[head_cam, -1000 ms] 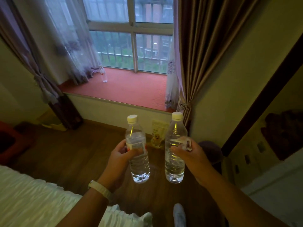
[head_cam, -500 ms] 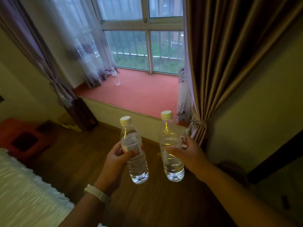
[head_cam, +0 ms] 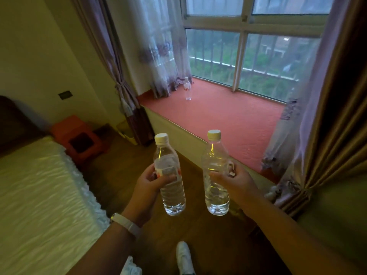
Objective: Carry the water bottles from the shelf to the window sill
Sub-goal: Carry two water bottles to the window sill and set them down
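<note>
My left hand (head_cam: pixel 148 187) grips a clear water bottle (head_cam: pixel 168 175) with a white cap, held upright over the wooden floor. A second clear bottle (head_cam: pixel 215 173) with a pale yellow cap stands upright in my right hand (head_cam: pixel 234 182). Both bottles hang just short of the front edge of the red window sill (head_cam: pixel 228 118). A third small bottle (head_cam: pixel 187 89) stands on the sill's far left corner, by the sheer curtain.
A bed with white bedding (head_cam: pixel 35 195) fills the left. An orange stool (head_cam: pixel 79 139) sits on the floor beyond it. Brown curtains (head_cam: pixel 333 135) hang at the right of the sill, tied purple ones (head_cam: pixel 123 92) at the left. My white shoe (head_cam: pixel 183 257) shows below.
The view has swung left and closer to the sill, which now lies directly ahead. Both hands still hold their bottles upright in the same grip.
</note>
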{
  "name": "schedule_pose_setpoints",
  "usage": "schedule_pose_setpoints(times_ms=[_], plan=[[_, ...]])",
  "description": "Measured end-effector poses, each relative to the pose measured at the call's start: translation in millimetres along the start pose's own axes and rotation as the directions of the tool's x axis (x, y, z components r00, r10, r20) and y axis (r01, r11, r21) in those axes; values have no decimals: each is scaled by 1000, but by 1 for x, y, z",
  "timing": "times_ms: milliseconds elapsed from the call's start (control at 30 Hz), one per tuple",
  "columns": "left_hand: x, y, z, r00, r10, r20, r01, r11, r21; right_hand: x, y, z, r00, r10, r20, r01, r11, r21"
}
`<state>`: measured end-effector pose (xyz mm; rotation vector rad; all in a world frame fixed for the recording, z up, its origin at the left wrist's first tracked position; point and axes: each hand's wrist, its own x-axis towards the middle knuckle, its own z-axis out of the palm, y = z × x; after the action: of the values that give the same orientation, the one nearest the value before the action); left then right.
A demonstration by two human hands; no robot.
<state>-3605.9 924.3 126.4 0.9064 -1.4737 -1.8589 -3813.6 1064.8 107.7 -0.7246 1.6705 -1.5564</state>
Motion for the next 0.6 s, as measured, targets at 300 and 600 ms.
schedule_pose_setpoints(times_ms=[300,600], plan=[[124,14,-85,997,-24,-78,20,999,-48,140,-8,75,994,41,106,-41,999,-9],[226,55,-152,996,3,-95,-12,995,-97,245,-44,149,997,-18,78,19,1000,-14]])
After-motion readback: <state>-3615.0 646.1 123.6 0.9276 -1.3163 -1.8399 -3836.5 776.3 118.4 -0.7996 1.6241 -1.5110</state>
